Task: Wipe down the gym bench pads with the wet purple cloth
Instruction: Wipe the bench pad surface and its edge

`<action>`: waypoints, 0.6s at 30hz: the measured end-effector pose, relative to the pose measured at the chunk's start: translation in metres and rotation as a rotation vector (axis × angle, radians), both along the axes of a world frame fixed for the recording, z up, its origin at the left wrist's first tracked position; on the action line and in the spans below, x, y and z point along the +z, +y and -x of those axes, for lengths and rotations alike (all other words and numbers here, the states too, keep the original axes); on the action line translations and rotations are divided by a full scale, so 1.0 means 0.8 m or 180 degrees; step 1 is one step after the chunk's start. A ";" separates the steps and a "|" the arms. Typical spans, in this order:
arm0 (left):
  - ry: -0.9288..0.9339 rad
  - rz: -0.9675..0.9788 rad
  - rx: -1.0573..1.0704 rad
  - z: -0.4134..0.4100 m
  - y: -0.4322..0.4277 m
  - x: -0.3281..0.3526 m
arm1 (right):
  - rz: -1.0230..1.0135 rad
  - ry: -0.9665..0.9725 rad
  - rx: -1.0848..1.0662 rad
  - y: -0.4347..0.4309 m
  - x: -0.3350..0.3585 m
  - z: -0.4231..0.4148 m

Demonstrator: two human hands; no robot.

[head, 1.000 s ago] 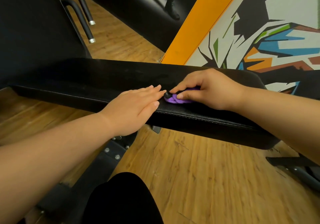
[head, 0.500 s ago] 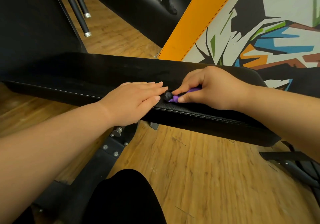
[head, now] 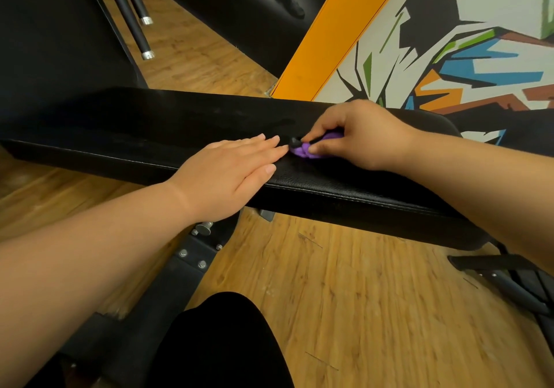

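so the right hand [head: 359,136] fingers pinch the purple cloth [head: 302,152] near the bench pad [head: 150,124] front edge; left hand [head: 227,171] flat, fingers straight, just beside at 9 o'clock.

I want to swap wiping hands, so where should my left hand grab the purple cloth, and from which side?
Probably the bunched end of the purple cloth that sticks out past the right hand. It is the only exposed part; the rest sits under those fingers. Bring the left hand in from its own side, low along the bench pad, and pinch from above.

On pad [head: 150,124], cloth [head: 302,151] right of left hand [head: 230,174] — perhaps touching
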State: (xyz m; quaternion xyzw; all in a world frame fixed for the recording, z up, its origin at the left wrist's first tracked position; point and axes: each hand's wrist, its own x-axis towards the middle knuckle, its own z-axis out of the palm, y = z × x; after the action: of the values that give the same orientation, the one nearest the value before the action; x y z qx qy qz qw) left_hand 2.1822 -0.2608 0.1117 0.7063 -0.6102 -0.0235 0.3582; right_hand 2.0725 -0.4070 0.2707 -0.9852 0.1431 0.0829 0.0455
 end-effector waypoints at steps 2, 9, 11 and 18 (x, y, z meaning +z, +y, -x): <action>-0.0002 -0.0025 -0.0039 -0.002 0.001 0.000 | 0.0073 -0.0050 -0.0079 -0.002 -0.002 -0.005; -0.0078 -0.0095 -0.0094 -0.021 0.003 -0.003 | -0.0395 0.0145 0.0345 0.016 -0.002 0.007; -0.0140 -0.0054 -0.0094 -0.023 0.003 -0.006 | -0.0157 0.0071 0.0239 0.004 -0.004 -0.006; -0.0154 -0.0045 -0.0062 -0.027 -0.002 -0.013 | -0.0574 0.0186 0.0436 0.020 -0.003 0.012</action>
State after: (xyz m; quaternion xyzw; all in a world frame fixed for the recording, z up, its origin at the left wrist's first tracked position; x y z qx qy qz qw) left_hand 2.2036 -0.2627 0.1015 0.7032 -0.6253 -0.0142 0.3380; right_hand 2.0633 -0.3913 0.2683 -0.9817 0.0687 0.1271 0.1240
